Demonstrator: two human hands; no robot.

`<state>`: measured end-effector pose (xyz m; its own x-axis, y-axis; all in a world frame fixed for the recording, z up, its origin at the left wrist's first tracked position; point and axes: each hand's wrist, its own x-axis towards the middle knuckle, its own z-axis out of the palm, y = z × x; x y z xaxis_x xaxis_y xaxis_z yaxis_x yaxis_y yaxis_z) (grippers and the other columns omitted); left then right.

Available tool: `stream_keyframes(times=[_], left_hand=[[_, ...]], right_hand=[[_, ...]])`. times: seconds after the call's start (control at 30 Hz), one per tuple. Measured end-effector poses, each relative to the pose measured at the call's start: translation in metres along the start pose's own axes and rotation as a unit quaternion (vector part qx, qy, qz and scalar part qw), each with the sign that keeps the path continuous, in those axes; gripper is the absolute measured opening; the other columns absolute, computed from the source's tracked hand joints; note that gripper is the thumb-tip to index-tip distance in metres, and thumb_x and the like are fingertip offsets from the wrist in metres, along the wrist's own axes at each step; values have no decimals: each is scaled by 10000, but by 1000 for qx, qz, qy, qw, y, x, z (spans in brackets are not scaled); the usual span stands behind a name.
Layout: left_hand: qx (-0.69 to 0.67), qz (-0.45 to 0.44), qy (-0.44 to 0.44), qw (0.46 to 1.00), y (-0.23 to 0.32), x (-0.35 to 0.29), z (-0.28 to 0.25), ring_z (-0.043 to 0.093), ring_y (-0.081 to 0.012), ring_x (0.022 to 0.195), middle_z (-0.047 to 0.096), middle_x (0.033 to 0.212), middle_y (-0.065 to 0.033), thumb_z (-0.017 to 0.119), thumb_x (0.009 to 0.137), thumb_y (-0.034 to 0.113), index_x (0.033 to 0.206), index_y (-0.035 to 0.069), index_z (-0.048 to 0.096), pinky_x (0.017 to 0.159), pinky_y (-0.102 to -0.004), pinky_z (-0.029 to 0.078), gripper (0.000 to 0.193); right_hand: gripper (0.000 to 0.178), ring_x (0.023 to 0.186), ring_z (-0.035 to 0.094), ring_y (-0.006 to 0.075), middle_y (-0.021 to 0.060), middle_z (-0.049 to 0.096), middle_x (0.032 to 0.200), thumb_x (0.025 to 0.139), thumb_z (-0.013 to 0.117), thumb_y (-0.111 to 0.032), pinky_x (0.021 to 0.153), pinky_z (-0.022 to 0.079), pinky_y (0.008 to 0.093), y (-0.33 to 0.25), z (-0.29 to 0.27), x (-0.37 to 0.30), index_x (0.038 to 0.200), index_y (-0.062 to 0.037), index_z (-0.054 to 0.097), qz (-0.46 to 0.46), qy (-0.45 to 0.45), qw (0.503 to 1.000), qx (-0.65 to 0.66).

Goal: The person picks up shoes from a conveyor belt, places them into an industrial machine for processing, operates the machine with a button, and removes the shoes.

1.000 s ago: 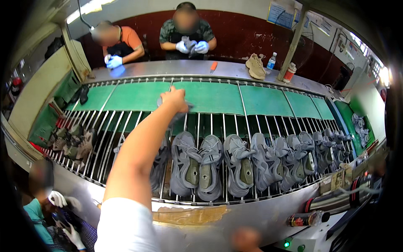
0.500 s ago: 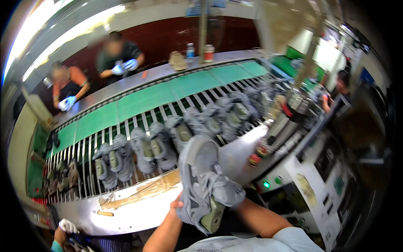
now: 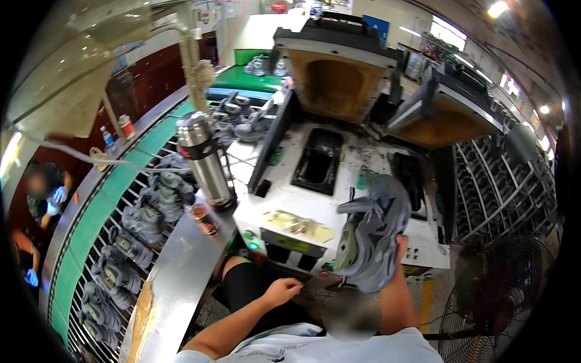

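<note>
My right hand (image 3: 400,248) grips grey lace-up sneakers (image 3: 376,242) with an olive-green lining from their right side. They are held up in front of the white machine (image 3: 254,215); whether it is one shoe or two pressed together I cannot tell. Most of the right-hand fingers are hidden behind the shoe. My left hand (image 3: 284,291) hovers low before the machine's front, its fingers loosely curled with nothing visible in them. On top of the machine is a black rectangular recess (image 3: 319,160) below a raised lid (image 3: 333,75); a second raised lid (image 3: 451,115) stands to the right.
Several grey sneakers (image 3: 121,266) line the slatted conveyor (image 3: 72,314) on the left, beside a metal ledge (image 3: 175,284). A steel flask (image 3: 203,160) and a jar (image 3: 204,221) stand at the ledge's end. A fan (image 3: 484,302) is at lower right. Co-workers (image 3: 48,187) sit across the conveyor.
The view has swung right from the conveyor to the machine. My left hand has let go of the sneakers; my right hand carries them over to the machine.
</note>
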<state>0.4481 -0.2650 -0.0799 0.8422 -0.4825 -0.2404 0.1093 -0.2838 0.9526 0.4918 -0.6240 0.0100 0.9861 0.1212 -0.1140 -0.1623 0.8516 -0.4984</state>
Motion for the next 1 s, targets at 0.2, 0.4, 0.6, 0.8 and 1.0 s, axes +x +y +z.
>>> stream_keyframes(times=[0.2, 0.4, 0.6, 0.8, 1.0], left_hand=[[260, 57, 42, 963, -17, -27, 38, 655, -298, 793, 683, 863, -119, 631, 789, 227, 914, 108, 706, 712, -373, 529, 188], [278, 34, 89, 956, -18, -7, 43, 659, -304, 769, 689, 839, -111, 629, 779, 239, 887, 114, 712, 702, -381, 536, 185], [283, 3, 99, 954, -18, -9, 38, 654, -313, 773, 683, 855, -126, 590, 795, 255, 916, 135, 714, 712, -404, 531, 211], [295, -22, 99, 950, -15, -10, 38, 657, -311, 763, 684, 835, -123, 604, 784, 255, 899, 128, 717, 707, -393, 534, 205], [248, -21, 0, 968, -17, 22, 71, 657, -321, 814, 684, 880, -139, 598, 809, 310, 960, 107, 701, 723, -390, 524, 273]], right_hand=[[872, 884, 538, 142, 104, 517, 1292, 639, 612, -122, 778, 447, 277, -196, 43, 3, 1455, -65, 310, -315, 200, 737, -563], [933, 1153, 549, 334, 240, 544, 1271, 541, 660, -335, 924, 435, 370, -273, 87, 96, 1410, -107, 407, -144, 378, 471, -784], [903, 1257, 465, 331, 167, 466, 1385, 601, 648, -398, 973, 429, 424, -262, 39, 172, 1432, -172, 376, 9, 369, 366, -855], [845, 1305, 374, 377, 172, 422, 1417, 715, 618, -502, 1023, 375, 443, -221, 43, 135, 1429, -122, 371, -12, 397, 371, -839], [452, 1184, 472, 392, 230, 540, 1232, 859, 607, -283, 977, 398, 452, -175, -27, 14, 1200, 10, 561, -342, 237, 289, -862]])
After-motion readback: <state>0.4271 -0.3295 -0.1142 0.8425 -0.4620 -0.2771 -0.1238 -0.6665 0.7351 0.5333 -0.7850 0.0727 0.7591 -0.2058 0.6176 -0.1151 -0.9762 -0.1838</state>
